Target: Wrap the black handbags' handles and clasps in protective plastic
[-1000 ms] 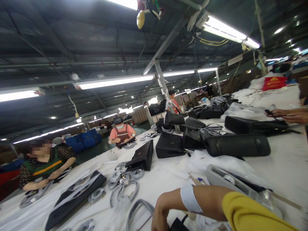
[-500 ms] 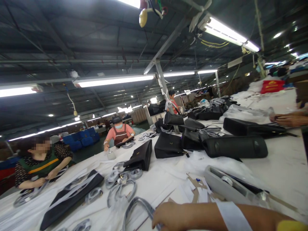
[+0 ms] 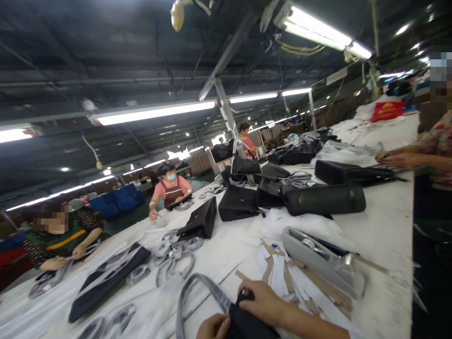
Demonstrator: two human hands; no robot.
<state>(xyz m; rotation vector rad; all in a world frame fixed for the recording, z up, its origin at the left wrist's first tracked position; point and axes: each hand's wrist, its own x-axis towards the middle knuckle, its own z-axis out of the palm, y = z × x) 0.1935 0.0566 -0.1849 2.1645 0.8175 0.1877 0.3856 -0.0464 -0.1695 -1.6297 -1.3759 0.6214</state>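
Note:
At the bottom edge, my right hand (image 3: 263, 302) is closed on the top of a black bag (image 3: 247, 322) lying on the white table (image 3: 381, 226). My left hand (image 3: 213, 327) shows only partly, fingers curled against the same bag's left side. A grey wrapped bag handle (image 3: 197, 294) arches up from the bag just left of my hands. Strips of white and brown paper (image 3: 282, 278) lie right beyond my right hand.
A grey tape dispenser (image 3: 321, 261) sits to the right of the strips. Several black bags (image 3: 325, 200) and wrapped handles (image 3: 173, 259) cover the table's middle. Three people work along the far left side (image 3: 56, 235); another person's hands (image 3: 402, 157) rest at the right.
The view has tilted down and right. My right arm drew back from reaching left, and both hands now grip the black bag at the bottom edge.

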